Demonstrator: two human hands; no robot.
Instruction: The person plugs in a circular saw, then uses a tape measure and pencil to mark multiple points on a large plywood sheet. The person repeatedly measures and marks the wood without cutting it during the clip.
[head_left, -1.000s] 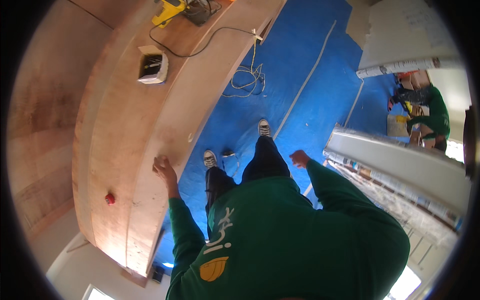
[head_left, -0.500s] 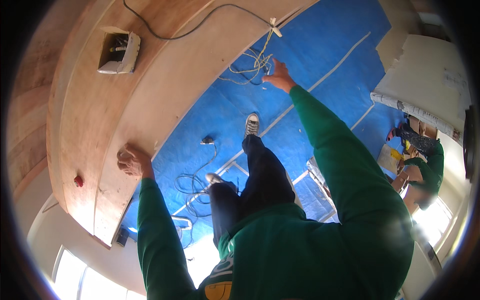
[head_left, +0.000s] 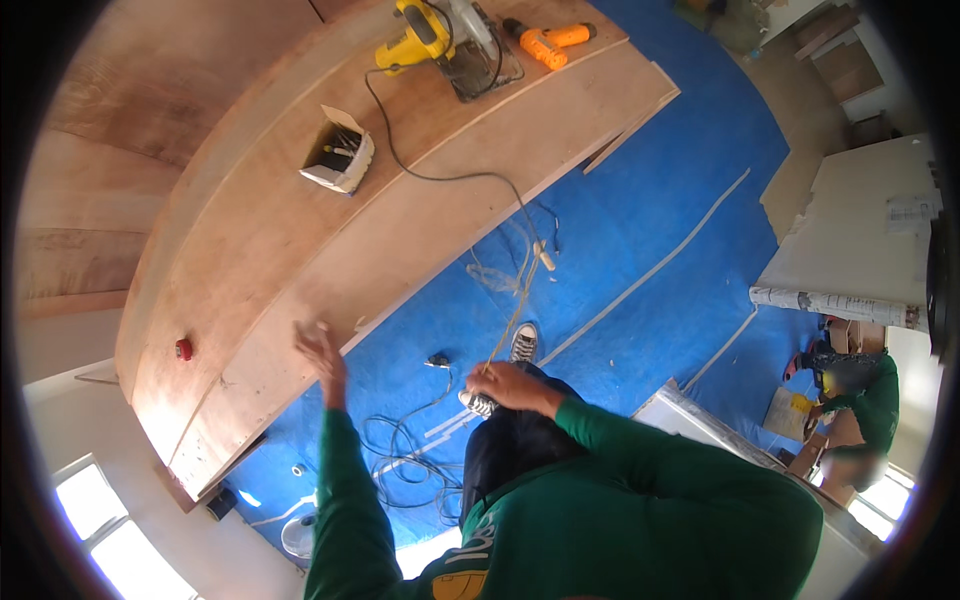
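Observation:
My right hand point(head_left: 513, 387) is closed around a yellowish cord point(head_left: 518, 318), close to my knee and sneakers point(head_left: 524, 342). That cord stretches up from my fist to a pale plug joint point(head_left: 543, 256), where it meets the dark cord point(head_left: 440, 179) of a circular saw point(head_left: 425, 42). Loose loops dangle or lie beside the joint. With fingers apart, my left hand point(head_left: 322, 358) is at the near edge of the plywood surface point(head_left: 275, 270), slightly blurred; whether it touches the wood I cannot tell.
On the plywood are an orange cordless driver point(head_left: 548, 44), an open carton of tools point(head_left: 340, 155) and a small red object point(head_left: 184, 349). A coiled black cable with a plug point(head_left: 437, 360) lies on the blue floor sheet point(head_left: 640, 230). Another person point(head_left: 868, 410) crouches at far right.
My right hand has come back toward my body and now grips the cord. My left hand has opened its fingers. The view has shifted, bringing the saw and driver in.

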